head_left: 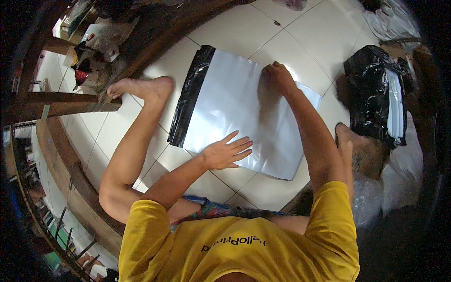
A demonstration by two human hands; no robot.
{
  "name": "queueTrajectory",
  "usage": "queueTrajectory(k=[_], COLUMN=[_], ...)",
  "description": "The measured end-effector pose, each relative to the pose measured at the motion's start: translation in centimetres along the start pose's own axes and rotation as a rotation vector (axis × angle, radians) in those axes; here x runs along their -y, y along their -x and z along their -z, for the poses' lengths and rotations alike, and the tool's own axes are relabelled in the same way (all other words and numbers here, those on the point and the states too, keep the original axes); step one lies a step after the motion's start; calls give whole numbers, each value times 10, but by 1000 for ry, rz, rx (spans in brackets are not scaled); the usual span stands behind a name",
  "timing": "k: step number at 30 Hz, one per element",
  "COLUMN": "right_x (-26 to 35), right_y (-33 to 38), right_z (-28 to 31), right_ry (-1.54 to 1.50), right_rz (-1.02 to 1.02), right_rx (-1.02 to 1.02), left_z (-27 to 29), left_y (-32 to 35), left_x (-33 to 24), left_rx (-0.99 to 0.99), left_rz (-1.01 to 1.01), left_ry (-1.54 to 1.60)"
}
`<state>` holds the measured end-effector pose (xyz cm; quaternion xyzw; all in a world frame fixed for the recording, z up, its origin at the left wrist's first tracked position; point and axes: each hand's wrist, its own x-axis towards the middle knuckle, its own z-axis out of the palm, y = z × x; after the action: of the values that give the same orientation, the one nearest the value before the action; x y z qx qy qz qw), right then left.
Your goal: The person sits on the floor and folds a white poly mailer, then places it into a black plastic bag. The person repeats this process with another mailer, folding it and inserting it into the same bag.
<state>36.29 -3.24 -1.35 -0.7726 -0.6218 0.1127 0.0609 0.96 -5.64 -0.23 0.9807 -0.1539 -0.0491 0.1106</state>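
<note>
Between my legs lies a stack of flat white plastic mailing bags [225, 98], with black glossy edges gathered along its left side. My left hand [228, 151] rests palm down at the near edge of the stack, its fingers spread and holding nothing. At the far right part of the bags is my right hand [280, 78], closed like a fist with a dark shadow or reflection below it on the plastic. Whether it pinches anything is hidden by the curled fingers.
A black plastic-wrapped bundle [371, 94] with white folded bags showing stands to the right, by my right foot. Clear plastic [399, 174] lies below it. Wooden beams [70, 178] line the left side. Pale floor tiles [310, 42] surround the stack.
</note>
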Motion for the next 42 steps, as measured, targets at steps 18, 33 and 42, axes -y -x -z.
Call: queueTrajectory(k=[18,33,42], right_x=[97,106,110], right_y=[300,292,295], right_z=[-34,-43,-44], right_ry=[66,96,50], right_rz=[-409,-401,-375], right_rx=[-24,-58,-104], left_z=[16,15,-3], left_y=[-8,-77,-56], left_x=[-1,-42,-19], left_rx=[78,-173,-206], left_rz=[33,257,620], left_ry=[97,408,307])
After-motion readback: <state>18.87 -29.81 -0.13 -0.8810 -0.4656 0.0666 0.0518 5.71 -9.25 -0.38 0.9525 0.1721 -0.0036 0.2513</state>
